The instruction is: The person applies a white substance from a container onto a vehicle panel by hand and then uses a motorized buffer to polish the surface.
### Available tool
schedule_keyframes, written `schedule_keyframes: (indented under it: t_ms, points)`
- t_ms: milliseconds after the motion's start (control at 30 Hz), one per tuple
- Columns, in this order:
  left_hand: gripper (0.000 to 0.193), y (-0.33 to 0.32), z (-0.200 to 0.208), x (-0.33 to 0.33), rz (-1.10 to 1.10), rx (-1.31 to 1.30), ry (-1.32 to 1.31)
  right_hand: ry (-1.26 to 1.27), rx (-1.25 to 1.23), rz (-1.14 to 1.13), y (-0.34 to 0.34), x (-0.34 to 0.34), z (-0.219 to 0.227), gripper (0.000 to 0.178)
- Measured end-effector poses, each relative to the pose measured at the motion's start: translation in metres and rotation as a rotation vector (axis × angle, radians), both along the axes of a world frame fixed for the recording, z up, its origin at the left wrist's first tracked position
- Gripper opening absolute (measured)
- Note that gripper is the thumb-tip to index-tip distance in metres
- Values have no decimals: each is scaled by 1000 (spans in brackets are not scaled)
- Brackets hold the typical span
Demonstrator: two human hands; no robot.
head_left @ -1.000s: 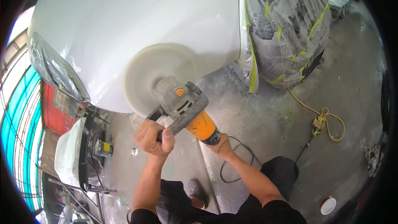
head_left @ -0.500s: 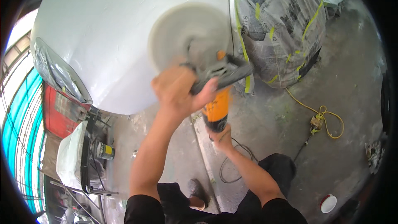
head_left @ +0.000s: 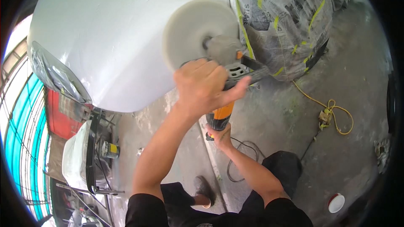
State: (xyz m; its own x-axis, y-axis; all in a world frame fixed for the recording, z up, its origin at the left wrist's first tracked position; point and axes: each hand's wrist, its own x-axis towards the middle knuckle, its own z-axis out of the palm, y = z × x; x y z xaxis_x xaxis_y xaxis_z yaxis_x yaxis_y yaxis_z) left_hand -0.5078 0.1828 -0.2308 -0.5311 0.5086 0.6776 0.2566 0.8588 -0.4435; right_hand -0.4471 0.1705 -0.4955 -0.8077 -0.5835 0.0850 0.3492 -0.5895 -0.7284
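"Past our white car panel (head_left: 105, 38) we see concrete floor (head_left: 355, 71). Where's our polisher (head_left: 225, 50)?"

"Near the panel's right edge, pad (head_left: 185, 33) over it. Our left hand (head_left: 202, 82) curls round the front handle (head_left: 261, 72), our right hand (head_left: 221, 138) wraps the rear grip (head_left: 218, 123), presumably for steadiness."

"Taped plastic sheeting (head_left: 288, 38) beside the panel?"

"Likely protection."

A yellow cord (head_left: 352, 121) is seen looped on a grey floor (head_left: 357, 63), well apart from a red-rimmed white disc (head_left: 336, 203). At left, a can with a yellow label (head_left: 110, 149) is backed by a red panel (head_left: 63, 122) and teal-striped sheeting (head_left: 21, 110).
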Motion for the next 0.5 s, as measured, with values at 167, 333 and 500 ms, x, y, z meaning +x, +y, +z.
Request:
schedule_keyframes:
  t_ms: [167, 333, 500]
  points:
    - [46, -11, -18, 26, 95, -15, -36, -27, 58, 54, -13, 26, -44, 22]
    - [41, -48, -53, 100, 284, 75, -26, 47, 109, 301, -7, 61, -63, 22]
    - [39, -40, -34, 85, 205, 95, 14, 171, 87, 27, -16, 46, -61, 20]
